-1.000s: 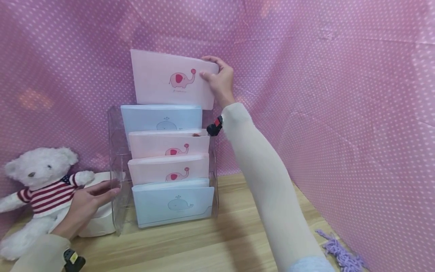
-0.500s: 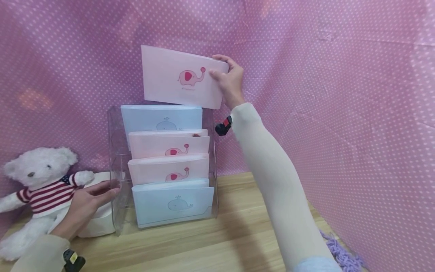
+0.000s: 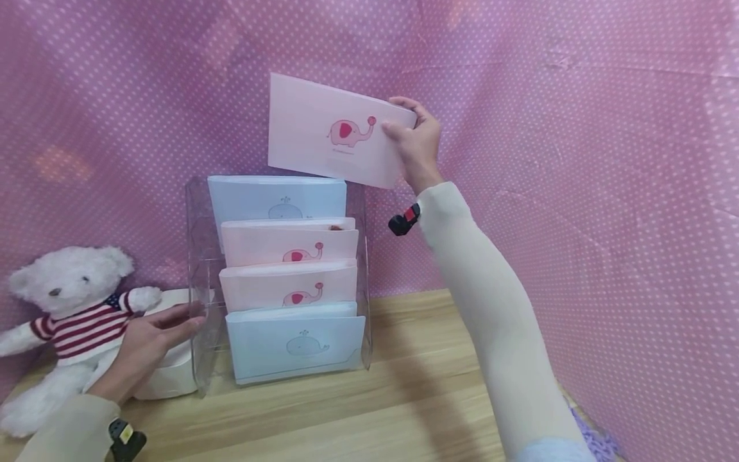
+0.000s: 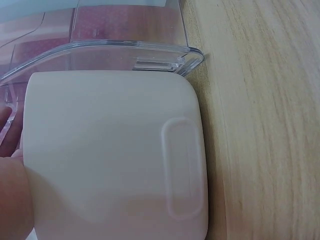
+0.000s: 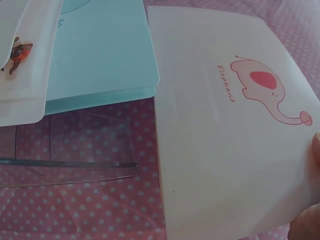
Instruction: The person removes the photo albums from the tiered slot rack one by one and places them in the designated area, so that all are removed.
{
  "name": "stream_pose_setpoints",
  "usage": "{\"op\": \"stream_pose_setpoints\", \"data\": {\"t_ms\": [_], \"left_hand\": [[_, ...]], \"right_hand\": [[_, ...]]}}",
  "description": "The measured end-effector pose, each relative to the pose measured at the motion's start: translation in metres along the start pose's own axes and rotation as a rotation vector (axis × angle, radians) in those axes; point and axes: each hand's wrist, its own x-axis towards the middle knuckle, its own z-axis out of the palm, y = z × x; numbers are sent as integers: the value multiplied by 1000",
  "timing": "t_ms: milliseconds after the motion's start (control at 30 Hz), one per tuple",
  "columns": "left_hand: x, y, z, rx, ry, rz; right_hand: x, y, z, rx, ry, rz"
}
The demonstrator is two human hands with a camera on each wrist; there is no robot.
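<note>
In the head view, my right hand [image 3: 418, 144] holds a pink album [image 3: 312, 128] with an elephant drawing by its right end, thumb on the front cover and fingers behind. The album hangs tilted above the clear rack [image 3: 199, 346], its lower edge near a blue whale album [image 3: 242, 196] in the top tier. Below stand two pink elephant albums [image 3: 251, 289] and another blue whale album [image 3: 260, 353]. My left hand [image 3: 147, 343] grips the rack's left side panel. The right wrist view shows the held album [image 5: 200, 150] beside the blue one [image 5: 110, 60].
A white teddy bear [image 3: 72, 285] in a striped sweater sits left of the rack. A white container [image 4: 110, 150] stands against the rack's left side. Purple yarn [image 3: 597, 439] lies at the lower right of the wooden table [image 3: 312, 420]. Pink dotted cloth [image 3: 577, 160] hangs behind and at right.
My right hand has moved right with the pink elephant album, which has come away from over the rack's middle and tilts a little more. The left hand stays at the rack's side.
</note>
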Motion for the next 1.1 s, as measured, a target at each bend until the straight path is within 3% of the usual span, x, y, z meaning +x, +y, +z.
{"op": "stream_pose_setpoints", "data": {"t_ms": [333,1100], "left_hand": [[5,1,1,25,-7,9],[5,-4,-3,18,-1,-3]], "right_hand": [[-5,2,-32,101,31,-23],[-31,8,-89,135,158,25]]}}
